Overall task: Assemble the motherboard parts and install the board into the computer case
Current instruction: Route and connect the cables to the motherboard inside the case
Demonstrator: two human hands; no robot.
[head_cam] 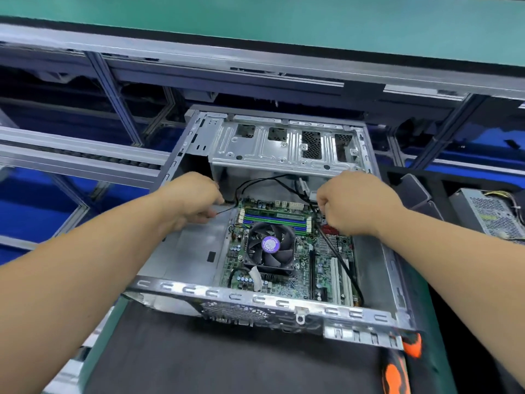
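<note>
While the motherboard (289, 251) lies between them (in the case (377, 251)), both hands pinch black cable (255, 180): left hand (190, 199), right hand (355, 204).

No readable text showing anywhere; round purple sticker on black cooler fan hub (270, 244) carrying print, too blurred to be reading.

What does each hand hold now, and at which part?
Left hand pinches the thin black cable near its end. Right hand is curled over the motherboard; what it holds cannot be told.
</note>
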